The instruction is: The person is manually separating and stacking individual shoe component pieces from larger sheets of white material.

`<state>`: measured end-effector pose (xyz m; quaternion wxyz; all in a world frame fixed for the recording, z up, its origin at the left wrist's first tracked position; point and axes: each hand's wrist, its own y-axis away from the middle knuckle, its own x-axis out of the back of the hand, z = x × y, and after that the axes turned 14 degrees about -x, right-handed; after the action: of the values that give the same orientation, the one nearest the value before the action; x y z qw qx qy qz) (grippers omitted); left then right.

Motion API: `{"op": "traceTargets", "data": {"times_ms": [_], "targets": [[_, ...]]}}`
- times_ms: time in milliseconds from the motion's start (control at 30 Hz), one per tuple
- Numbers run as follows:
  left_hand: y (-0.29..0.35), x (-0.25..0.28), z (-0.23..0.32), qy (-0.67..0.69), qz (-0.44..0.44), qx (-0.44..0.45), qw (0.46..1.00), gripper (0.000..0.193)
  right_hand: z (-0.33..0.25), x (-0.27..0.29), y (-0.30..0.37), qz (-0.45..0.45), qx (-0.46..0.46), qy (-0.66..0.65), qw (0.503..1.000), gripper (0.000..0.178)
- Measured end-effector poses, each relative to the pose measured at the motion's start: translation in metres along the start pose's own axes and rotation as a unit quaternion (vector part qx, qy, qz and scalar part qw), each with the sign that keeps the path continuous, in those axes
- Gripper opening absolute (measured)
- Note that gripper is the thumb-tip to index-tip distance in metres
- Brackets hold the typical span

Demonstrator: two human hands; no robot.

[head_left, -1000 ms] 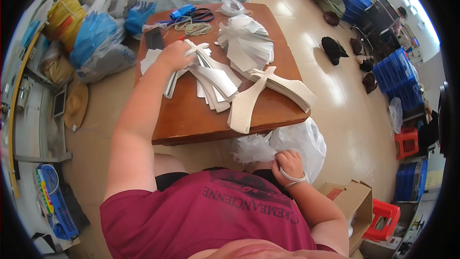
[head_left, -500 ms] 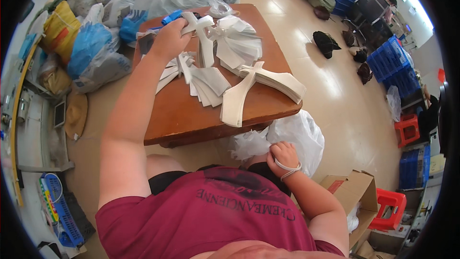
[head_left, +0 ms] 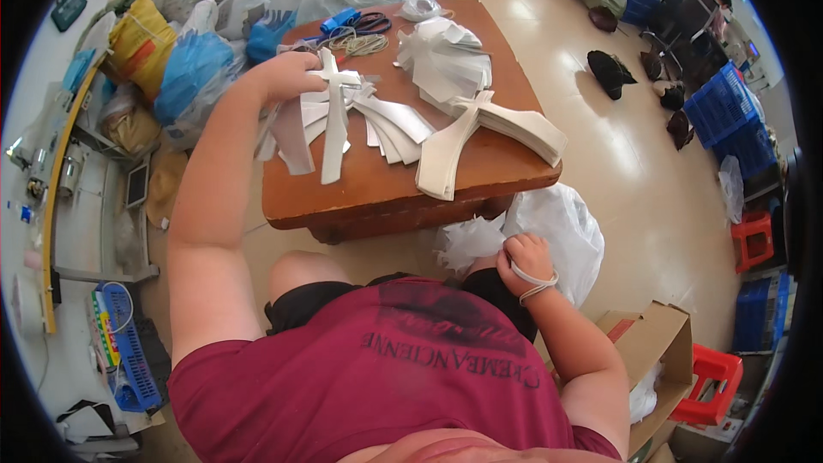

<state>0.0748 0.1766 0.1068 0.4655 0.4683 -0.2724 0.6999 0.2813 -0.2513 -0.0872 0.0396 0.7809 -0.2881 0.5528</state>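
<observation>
My left hand (head_left: 291,75) is at the table's left side, its fingers closed on a white branched piece (head_left: 335,124) of thin, flat material. The piece hangs over a fanned stack of similar white pieces (head_left: 399,130); my fingertips are partly hidden. To its right, another white stack (head_left: 452,146) lies spread in a forked shape near the front edge. A further fanned white stack (head_left: 444,60) sits behind it. My right hand (head_left: 528,259) rests low by my thigh with curled fingers, against a white plastic bag (head_left: 559,236). Pale bands (head_left: 537,281) circle that wrist.
On the brown table (head_left: 369,197), a blue object (head_left: 340,21), black loops (head_left: 372,23) and a pale cord (head_left: 358,43) lie at the back. Filled plastic bags (head_left: 199,77) crowd the left. A cardboard box (head_left: 664,347) and red stool (head_left: 710,384) stand at right.
My left hand has come left and nearer with a white piece, away from the back of the table, exposing the cord and black loops. My right hand stays by the bag. The view has shifted slightly.
</observation>
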Motion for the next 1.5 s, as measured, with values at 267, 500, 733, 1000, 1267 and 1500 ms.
{"op": "traceTargets", "data": {"times_ms": [267, 500, 733, 1000, 1267, 1500], "targets": [[0.017, -0.002, 0.037, 0.081, -0.025, 0.038, 0.996, 0.038, 0.002, 0.002, 0.005, 0.011, -0.005, -0.001, 1.0, 0.012], [0.027, -0.015, 0.04, 0.395, 0.0, 0.017, 0.919, 0.028, 0.006, 0.003, 0.013, 0.025, -0.011, 0.003, 1.0, 0.011], [0.051, -0.133, -0.071, -0.146, -0.112, 0.094, 0.978, 0.029, 0.006, 0.005, 0.012, 0.019, -0.012, 0.008, 1.0, 0.011], [0.077, -0.167, -0.069, -0.218, 0.082, 0.121, 0.965, 0.032, 0.006, 0.001, 0.008, 0.026, -0.004, 0.0, 1.0, 0.012], [0.105, -0.2, -0.098, -0.163, 0.286, -0.051, 0.943, 0.03, 0.001, 0.001, 0.006, 0.025, -0.007, 0.008, 1.0, 0.012], [0.095, -0.198, -0.089, -0.151, 0.29, -0.022, 0.945, 0.028, -0.002, 0.003, 0.005, 0.018, -0.006, 0.023, 1.0, 0.012]]}}
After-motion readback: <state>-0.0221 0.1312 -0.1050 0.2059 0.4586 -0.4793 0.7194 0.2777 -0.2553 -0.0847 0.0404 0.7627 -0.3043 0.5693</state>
